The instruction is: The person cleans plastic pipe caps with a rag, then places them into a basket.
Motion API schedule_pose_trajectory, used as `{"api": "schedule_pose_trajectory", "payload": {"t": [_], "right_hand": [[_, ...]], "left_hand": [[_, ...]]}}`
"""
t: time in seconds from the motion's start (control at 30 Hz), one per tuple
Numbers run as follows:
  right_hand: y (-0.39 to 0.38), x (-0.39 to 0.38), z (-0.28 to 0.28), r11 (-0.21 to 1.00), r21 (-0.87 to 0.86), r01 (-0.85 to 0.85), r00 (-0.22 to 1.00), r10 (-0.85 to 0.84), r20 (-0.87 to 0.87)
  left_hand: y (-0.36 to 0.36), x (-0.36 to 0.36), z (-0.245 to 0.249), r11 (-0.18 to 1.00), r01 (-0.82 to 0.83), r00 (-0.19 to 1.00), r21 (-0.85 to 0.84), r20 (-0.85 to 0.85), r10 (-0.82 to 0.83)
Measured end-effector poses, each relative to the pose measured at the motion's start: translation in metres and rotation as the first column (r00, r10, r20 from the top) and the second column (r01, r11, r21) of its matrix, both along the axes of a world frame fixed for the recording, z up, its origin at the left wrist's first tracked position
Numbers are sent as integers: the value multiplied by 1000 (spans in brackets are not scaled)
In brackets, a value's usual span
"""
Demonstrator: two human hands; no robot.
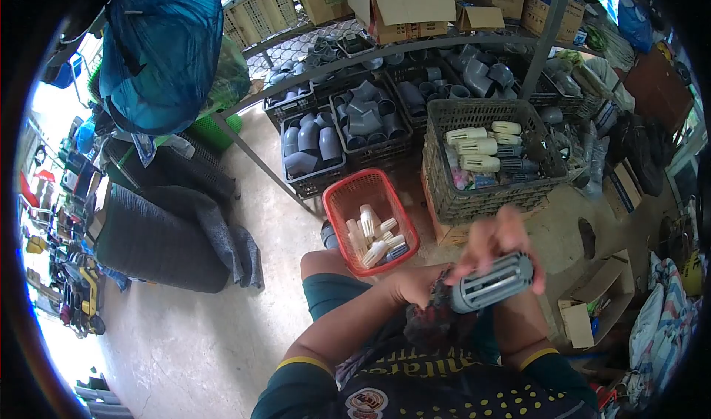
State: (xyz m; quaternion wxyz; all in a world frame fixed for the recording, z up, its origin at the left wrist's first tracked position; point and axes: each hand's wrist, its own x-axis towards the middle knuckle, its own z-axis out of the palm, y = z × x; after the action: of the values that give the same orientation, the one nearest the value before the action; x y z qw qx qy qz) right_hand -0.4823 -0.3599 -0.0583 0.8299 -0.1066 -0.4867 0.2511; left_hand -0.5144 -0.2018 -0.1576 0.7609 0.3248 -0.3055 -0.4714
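Observation:
A grey slotted plastic strainer (492,282) is held in front of my chest, lying tilted with its closed end to the right. My right hand (511,241) curls around it from behind; its fingers are smeared by motion. My left hand (426,282) is at the strainer's left end with a dark rag (437,319) bunched beneath it. The rag and the strainer hide most of the left fingers. Just ahead, a red basket (355,185) holds several cream strainers (370,230) and a grey one (398,251).
A dark crate (474,200) on a box holds cream and grey strainers. Black crates (304,174) of grey pipe elbows (364,119) line the rack behind. Rolled dark mesh (163,226) lies left. An opened cardboard box (581,323) and striped sacks (659,330) are right.

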Motion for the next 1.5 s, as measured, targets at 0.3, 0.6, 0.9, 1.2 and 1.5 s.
{"api": "schedule_pose_trajectory", "payload": {"t": [0.3,0.6,0.9,1.2,1.5], "right_hand": [[-6,1,-20,706,-422,568,773,-634,-20],[4,-10,-16,466,-488,738,542,-840,16],[25,18,-4,835,21,-550,823,537,184],[-5,11,-35,750,-444,491,846,-532,37],[19,0,-46,341,-576,743,462,-884,74]], "left_hand": [[5,15,-6,862,-442,874,247,336,352],[0,0,29,775,-589,793,229,350,499],[-13,-18,-9,978,39,994,207,94,-60],[-4,-6,-22,829,-493,868,263,208,450],[13,6,3,660,-644,759,387,428,490]]}}
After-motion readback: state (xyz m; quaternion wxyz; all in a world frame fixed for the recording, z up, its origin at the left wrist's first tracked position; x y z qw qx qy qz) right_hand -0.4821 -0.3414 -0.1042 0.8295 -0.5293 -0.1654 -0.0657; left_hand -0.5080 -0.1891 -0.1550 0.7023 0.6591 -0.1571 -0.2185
